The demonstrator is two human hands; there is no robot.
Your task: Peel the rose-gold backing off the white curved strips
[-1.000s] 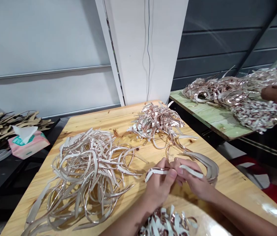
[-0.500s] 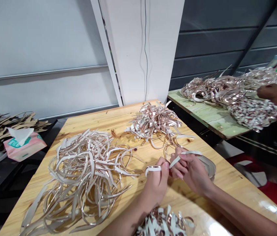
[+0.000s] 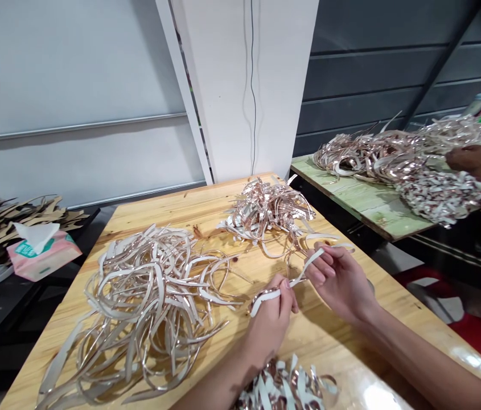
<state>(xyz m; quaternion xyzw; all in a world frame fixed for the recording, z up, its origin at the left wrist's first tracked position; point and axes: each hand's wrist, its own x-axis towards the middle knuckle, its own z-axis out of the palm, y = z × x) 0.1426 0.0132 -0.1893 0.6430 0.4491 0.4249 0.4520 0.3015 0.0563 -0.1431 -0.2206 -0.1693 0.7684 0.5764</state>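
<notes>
Near the middle of the wooden table (image 3: 394, 319), my left hand (image 3: 275, 310) pinches a white and rose-gold strip (image 3: 266, 296), whose looped end hangs out to the left. The strip runs on to my right hand (image 3: 340, 279), where the fingers are curled round its other part, palm turned partly up. A large loose pile of strips (image 3: 150, 285) lies left of my hands. Behind them sits a smaller, shinier pile (image 3: 268, 210). A bunch of short curled pieces (image 3: 283, 390) shows at the bottom edge, below my left wrist.
A pink tissue box (image 3: 44, 256) and brown paper strips (image 3: 13, 228) are on a dark surface at the left. On a greenish table (image 3: 364, 205) at the right lie more strips (image 3: 385, 156), with another person's hand (image 3: 475, 159) at them. A red stool (image 3: 475, 333) stands below.
My right hand has moved right and up, away from my left hand, and the strip is now stretched between them. My left hand has shifted only slightly.
</notes>
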